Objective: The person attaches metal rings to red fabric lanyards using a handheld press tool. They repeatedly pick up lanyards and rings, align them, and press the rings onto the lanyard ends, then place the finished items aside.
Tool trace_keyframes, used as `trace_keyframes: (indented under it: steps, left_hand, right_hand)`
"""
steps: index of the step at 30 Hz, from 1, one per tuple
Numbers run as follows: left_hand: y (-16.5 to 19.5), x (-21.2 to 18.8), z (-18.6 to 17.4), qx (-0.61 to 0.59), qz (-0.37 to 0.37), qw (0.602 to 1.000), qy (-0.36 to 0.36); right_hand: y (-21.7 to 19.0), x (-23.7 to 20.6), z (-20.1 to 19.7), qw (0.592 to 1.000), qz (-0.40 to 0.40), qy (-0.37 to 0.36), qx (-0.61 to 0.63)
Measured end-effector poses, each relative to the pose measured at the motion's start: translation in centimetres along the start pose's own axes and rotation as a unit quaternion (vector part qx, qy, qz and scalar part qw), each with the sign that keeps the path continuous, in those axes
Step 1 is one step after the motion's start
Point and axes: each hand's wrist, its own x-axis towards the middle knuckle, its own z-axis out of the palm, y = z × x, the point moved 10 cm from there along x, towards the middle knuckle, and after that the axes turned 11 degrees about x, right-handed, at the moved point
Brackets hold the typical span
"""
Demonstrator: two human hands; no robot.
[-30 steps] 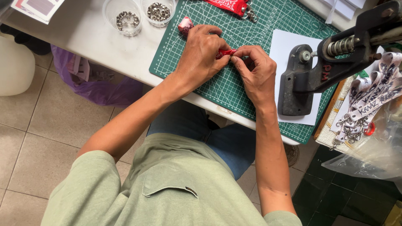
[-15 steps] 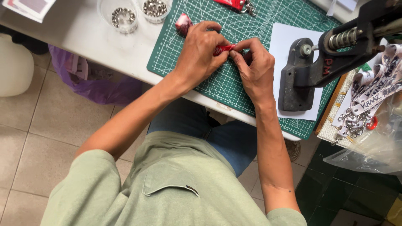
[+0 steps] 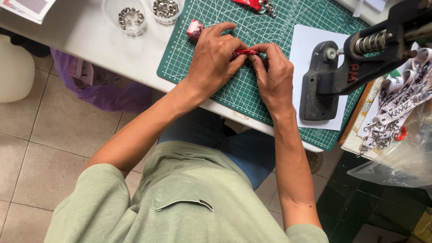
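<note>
Pinching a red strap between my left hand and right hand over the green mat, I judge I'm folding its end; next needs careful alignment under the press.

A clear plastic bag of white printed lanyards sits at right; a white-and-red printed card lies upper left

White table, bearing green cutting mat at its near edge. Left of mat: two clear cups of small metal parts. On mat: white paper sheet under black hand press.
</note>
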Motion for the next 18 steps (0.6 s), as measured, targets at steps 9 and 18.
trace_keyframes:
  steps: [9,18]
  left_hand:
    - [-1.1,0.2,0.9,-0.045,-0.043,0.998,-0.022]
    - [0.5,1.0,0.6,0.049,0.021,0.998,0.026]
  right_hand:
    - [0.0,-0.4,0.5,0.999,-0.02,0.006,-0.026]
    - [-0.1,0.1,-0.8,0.998,-0.031,0.022,-0.04]
